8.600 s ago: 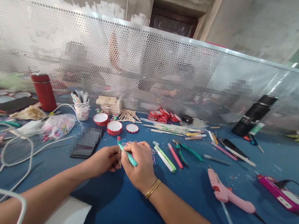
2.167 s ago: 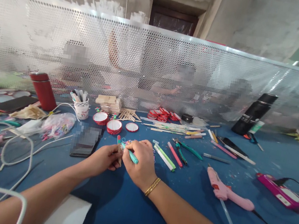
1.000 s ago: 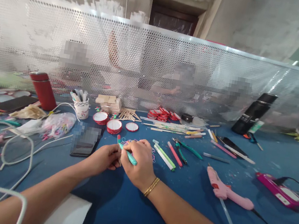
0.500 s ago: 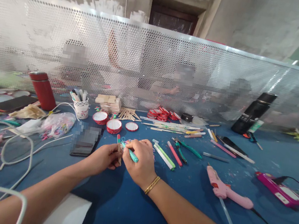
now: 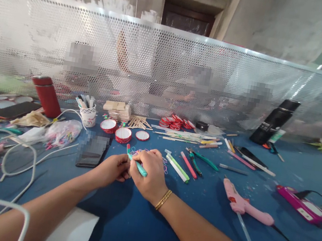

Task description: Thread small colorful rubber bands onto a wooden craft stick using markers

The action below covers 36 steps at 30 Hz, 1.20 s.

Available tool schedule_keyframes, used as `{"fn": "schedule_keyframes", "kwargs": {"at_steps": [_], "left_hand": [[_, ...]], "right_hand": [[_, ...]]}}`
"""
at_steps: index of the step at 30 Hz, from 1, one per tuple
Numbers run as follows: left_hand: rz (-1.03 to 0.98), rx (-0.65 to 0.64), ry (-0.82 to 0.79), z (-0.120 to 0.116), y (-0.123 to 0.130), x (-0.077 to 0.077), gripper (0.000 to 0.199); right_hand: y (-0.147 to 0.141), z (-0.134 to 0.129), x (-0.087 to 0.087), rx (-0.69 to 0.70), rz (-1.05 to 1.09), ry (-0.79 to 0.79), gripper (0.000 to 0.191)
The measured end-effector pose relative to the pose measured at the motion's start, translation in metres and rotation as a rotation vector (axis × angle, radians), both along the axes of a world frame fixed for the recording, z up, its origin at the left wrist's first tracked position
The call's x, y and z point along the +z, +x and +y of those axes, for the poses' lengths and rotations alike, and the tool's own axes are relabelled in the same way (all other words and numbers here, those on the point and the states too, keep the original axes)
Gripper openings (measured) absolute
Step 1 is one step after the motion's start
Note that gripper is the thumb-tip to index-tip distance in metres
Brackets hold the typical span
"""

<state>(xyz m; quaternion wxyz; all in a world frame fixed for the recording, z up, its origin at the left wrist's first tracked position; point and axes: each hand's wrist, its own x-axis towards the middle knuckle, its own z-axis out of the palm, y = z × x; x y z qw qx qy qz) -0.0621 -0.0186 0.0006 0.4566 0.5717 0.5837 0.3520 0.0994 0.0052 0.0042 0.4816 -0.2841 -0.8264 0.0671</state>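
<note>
Between its fingers my left hand pinches a thin wooden stick with a red-coloured upper end; the lower part is hidden by the fingers. My right hand grips a teal marker like a pen, its tip against or very close to the stick. Small coloured rubber bands lie on the table behind my right hand. Just right of them rest a green marker and a red marker. Small red-rimmed drums with white faces stand beyond my hands.
A dark phone lies left of my hands. Green-handled pliers and a pink glue gun are on the right. A paper cup of pens, a red flask and a black bottle stand before a perforated screen.
The teal marker has shifted slightly left and tilted along the stick, now near its coloured upper part. Both hands keep their hold and have barely moved.
</note>
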Motion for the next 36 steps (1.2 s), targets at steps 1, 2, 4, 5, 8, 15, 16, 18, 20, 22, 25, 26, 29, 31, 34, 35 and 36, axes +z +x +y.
{"fn": "schedule_keyframes", "kwargs": {"at_steps": [1,2,4,5,8,15,16,18,20,22,25,26,29,31,34,35,36], "left_hand": [[-0.003,-0.006,0.001,0.000,0.000,0.000,0.027],[-0.004,-0.012,0.001,0.001,-0.001,-0.001,0.027],[-0.007,-0.028,0.004,0.002,-0.002,-0.002,0.030],[-0.011,-0.034,0.006,0.002,-0.003,-0.003,0.031],[-0.021,-0.032,0.005,0.003,-0.003,-0.005,0.033],[-0.023,-0.021,0.009,0.001,-0.002,-0.003,0.032],[-0.020,-0.020,0.010,0.001,-0.002,-0.003,0.032],[-0.019,-0.023,0.016,0.001,-0.002,-0.003,0.032],[-0.021,-0.024,0.020,0.002,-0.002,-0.004,0.033],[-0.028,-0.022,0.014,0.002,-0.002,-0.004,0.033],[-0.033,-0.024,0.002,0.002,-0.002,-0.003,0.035],[-0.030,-0.026,0.003,0.002,-0.001,-0.003,0.035],[-0.016,-0.012,0.001,0.001,0.000,-0.001,0.035],[-0.014,0.000,-0.009,0.000,0.001,0.002,0.033],[0.004,0.010,-0.015,-0.002,0.002,0.006,0.029],[0.013,0.013,-0.016,-0.002,0.002,0.007,0.027],[0.020,0.016,-0.016,-0.002,0.003,0.007,0.026]], "right_hand": [[0.000,0.001,0.000,-0.008,0.003,0.003,0.005],[0.000,0.001,-0.001,-0.018,0.007,0.006,0.005],[0.001,0.003,-0.001,-0.043,0.018,0.005,0.005],[0.001,0.004,-0.002,-0.052,0.023,0.002,0.005],[0.002,0.004,-0.002,-0.057,0.037,-0.004,0.005],[0.001,-0.001,0.000,0.001,0.018,0.000,0.006],[0.000,-0.001,0.000,0.003,0.012,-0.006,0.007],[0.000,-0.001,0.000,0.004,0.001,-0.015,0.007],[0.000,0.000,0.000,0.001,-0.005,-0.014,0.007],[0.000,0.001,-0.001,-0.011,-0.006,-0.009,0.006],[0.001,0.003,-0.001,-0.049,0.003,-0.001,0.006],[0.002,0.004,-0.002,-0.059,0.008,0.000,0.006],[0.003,0.004,-0.002,-0.061,0.023,0.008,0.005],[0.002,0.002,-0.001,-0.043,0.025,0.014,0.005],[0.001,-0.001,0.000,-0.009,0.012,0.016,0.007],[0.000,-0.001,0.001,-0.001,0.010,0.015,0.007],[0.000,-0.002,0.001,0.005,0.009,0.014,0.007]]}}
